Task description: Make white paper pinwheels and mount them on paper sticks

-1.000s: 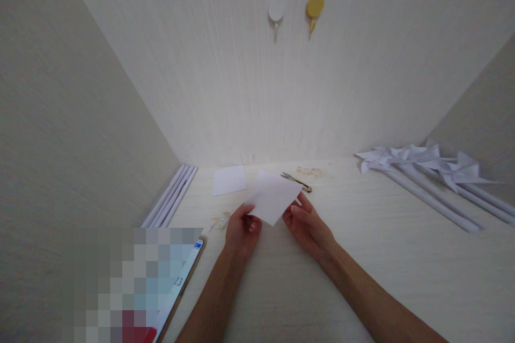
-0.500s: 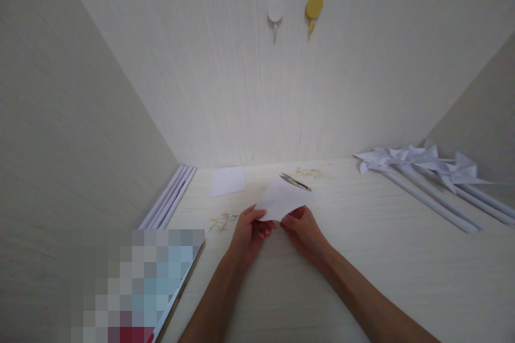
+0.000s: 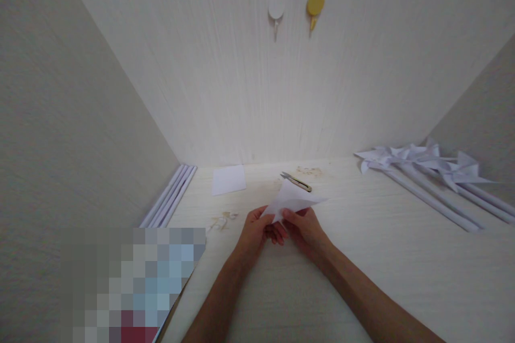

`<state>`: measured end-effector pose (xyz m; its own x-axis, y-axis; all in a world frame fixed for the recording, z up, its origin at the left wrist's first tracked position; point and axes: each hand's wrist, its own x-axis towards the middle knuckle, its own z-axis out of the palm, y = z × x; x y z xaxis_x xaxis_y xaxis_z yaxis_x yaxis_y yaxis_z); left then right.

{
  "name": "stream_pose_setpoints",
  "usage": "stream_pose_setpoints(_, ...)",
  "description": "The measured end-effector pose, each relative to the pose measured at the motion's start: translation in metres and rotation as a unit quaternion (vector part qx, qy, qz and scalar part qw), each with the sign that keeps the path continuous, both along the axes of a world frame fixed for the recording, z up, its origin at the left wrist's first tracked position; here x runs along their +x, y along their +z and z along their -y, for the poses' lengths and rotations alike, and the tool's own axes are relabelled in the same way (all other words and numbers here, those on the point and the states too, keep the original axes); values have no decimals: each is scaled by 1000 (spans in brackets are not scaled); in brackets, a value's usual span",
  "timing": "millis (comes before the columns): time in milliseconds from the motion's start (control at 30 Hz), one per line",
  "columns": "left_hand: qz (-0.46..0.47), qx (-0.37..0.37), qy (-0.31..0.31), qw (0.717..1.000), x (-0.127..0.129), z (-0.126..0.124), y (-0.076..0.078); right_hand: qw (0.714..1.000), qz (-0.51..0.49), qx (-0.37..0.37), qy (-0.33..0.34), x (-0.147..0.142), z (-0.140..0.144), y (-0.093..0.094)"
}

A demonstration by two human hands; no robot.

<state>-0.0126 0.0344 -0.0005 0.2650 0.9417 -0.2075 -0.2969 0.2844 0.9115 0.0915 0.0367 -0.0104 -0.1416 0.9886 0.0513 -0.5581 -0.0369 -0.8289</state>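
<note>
Both my hands hold one white sheet of paper (image 3: 290, 199) just above the pale desk (image 3: 362, 257). My left hand (image 3: 257, 230) pinches its near left corner and my right hand (image 3: 306, 229) pinches right beside it. The sheet is folded over into a triangle that points right. Small thread snips (image 3: 296, 181) lie on the desk just behind the paper.
A white paper square (image 3: 228, 179) lies at the back left. White rolled paper sticks (image 3: 171, 194) rest along the left wall. Several white paper pinwheels (image 3: 426, 163) on sticks lie at the right. A blurred tablet (image 3: 161, 284) is at the near left. Two wall hooks (image 3: 295, 8) hang above.
My hands have drawn together at the sheet's near corner, and the flat sheet has folded into a triangle pointing right.
</note>
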Motion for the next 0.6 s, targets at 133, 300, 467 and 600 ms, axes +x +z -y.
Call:
stream_pose_setpoints(133, -31, 28, -3, 999, 3, 1, -1, 998, -38, -46, 13, 1, 1, 2)
stream_pose_setpoints(300, -71, 87, 54, 992, 6, 3, 2, 994, -70, -78, -44, 1, -1, 7)
stream_pose_setpoints(467, -43, 184, 103, 976, 1, 6, 4, 976, -126, -122, -130, 3, -7, 10)
stream_pose_setpoints(600, -87, 203, 91, 971, 3, 7, 1, 974, -140, -131, -124, 4, -7, 10)
